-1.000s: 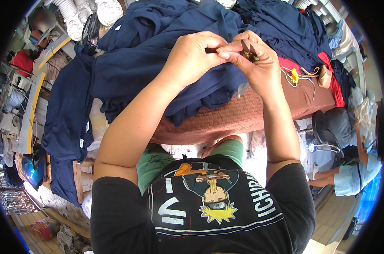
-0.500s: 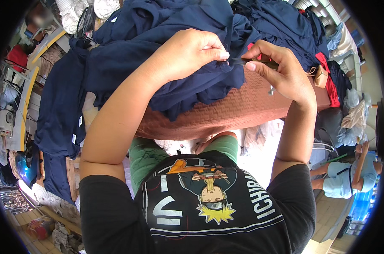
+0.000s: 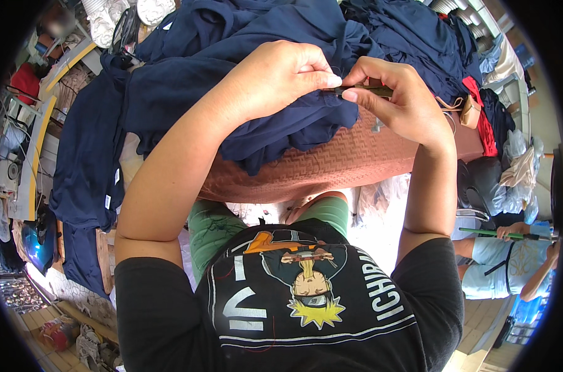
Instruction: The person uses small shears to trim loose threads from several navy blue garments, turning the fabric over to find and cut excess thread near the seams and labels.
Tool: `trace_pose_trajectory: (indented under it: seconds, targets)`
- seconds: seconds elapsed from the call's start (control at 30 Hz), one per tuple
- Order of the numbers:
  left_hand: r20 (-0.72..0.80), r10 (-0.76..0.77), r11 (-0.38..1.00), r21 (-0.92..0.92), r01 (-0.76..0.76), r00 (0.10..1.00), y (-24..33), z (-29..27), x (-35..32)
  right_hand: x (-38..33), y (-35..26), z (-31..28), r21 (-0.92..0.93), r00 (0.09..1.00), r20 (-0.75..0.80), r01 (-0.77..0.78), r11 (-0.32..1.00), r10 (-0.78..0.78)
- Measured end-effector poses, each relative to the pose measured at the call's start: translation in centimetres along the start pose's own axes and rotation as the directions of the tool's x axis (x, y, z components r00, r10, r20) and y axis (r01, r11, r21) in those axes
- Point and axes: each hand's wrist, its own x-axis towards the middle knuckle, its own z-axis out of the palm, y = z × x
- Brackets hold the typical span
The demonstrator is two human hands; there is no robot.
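In front of me, my left hand is closed in a pinch on an edge of a navy blue garment. Thin loose threads stand up by its fingertips. My right hand grips small thread snips with a dark handle. Their tip meets the fabric edge right beside the left thumb, and fingers partly hide the blades. The garment lies bunched over a brown textured cover.
More navy clothing is heaped at the far side, with some hanging at the left. A red strap and a tan tag-like piece lie to the right. Another person stands at the right, holding a green stick.
My right hand has moved left, bringing the snips from slightly apart up to the fabric at my left fingertips. The left hand barely shifted. The other person has moved, and the green stick is raised.
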Motion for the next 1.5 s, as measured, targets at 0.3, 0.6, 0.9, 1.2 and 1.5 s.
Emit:
trace_pose_trajectory:
  seconds: [0.3,0.6,0.9,1.2,1.5]
  targets:
    - [-0.028,0.029,1.0,-0.001,-0.029,0.999,0.0,0.1,-0.3,-0.1,0.1,0.2,0.052,0.999,0.002,-0.046,0.998,0.046]
    - [-0.064,0.018,1.0,0.022,-0.016,0.998,0.6,0.3,-0.5,0.2,-0.2,0.6,0.026,1.0,0.001,0.009,1.0,-0.009]
    - [0.401,0.74,0.672,-0.394,-0.627,0.54,5.0,-8.1,-3.8,-2.0,0.8,0.1,0.304,0.982,-0.181,0.002,0.953,0.056]
    - [-0.134,0.277,0.901,0.38,-0.209,0.952,3.3,-1.1,-4.5,-2.4,1.7,6.1,0.368,0.931,-0.286,-0.111,0.923,0.226]
    - [-0.425,0.128,0.949,0.316,0.014,0.896,1.0,3.7,-5.1,-2.9,2.2,8.2,0.23,0.897,-0.441,0.074,0.97,0.036]
